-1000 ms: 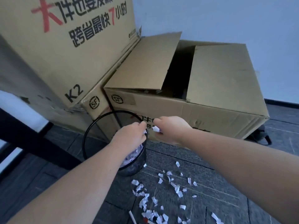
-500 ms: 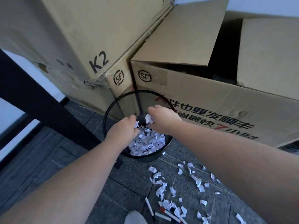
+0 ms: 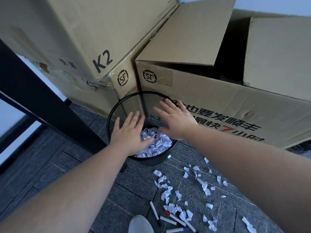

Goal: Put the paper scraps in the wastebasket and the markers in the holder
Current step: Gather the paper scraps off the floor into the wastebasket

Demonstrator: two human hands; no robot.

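Note:
A black mesh wastebasket [image 3: 117, 110] stands on the floor against cardboard boxes, holding a heap of white paper scraps [image 3: 156, 143]. My left hand [image 3: 130, 133] and my right hand [image 3: 175, 120] hover spread over its mouth, fingers straight, holding nothing. More paper scraps [image 3: 168, 192] lie scattered on the dark carpet in front of the basket. Several white markers [image 3: 175, 220] lie among them near the bottom edge, one with a red cap. No marker holder is in view.
Two big cardboard boxes, a K2 box [image 3: 84, 39] and an open box [image 3: 218, 98], stand right behind the basket. A black table leg [image 3: 42, 98] slants down on the left. A grey shoe tip [image 3: 140, 224] shows at the bottom.
Both hands were closed on scraps over the basket; now they are spread open and the scraps have dropped in. The camera has tilted down and moved closer.

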